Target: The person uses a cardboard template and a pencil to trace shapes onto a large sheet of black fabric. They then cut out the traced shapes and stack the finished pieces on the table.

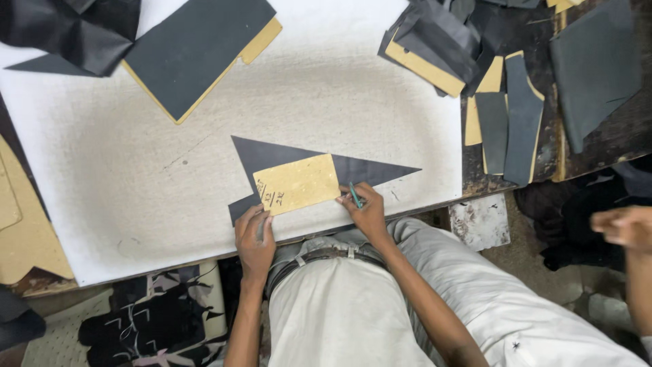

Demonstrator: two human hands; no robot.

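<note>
The left hand (254, 234) is pressing flat and open on the tan card (297, 183) lying over a dark sheet (272, 155) on the white surface (122, 177); the right hand (367, 211) is gripping a green pen (354, 195) at the card's edge.

A tan-yellow cardboard template (297, 183) is seen on a dark grey, arrow-shaped fabric piece (272, 158). The pen (354, 194) is teal. The work surface (122, 177) is covered in off-white felt. Cut pieces (506, 119) at upper right are dark grey, backed in mustard yellow. Trousers (353, 319) are pale beige; a black-and-cream patterned cloth (163, 319) is noted lower left.
</note>
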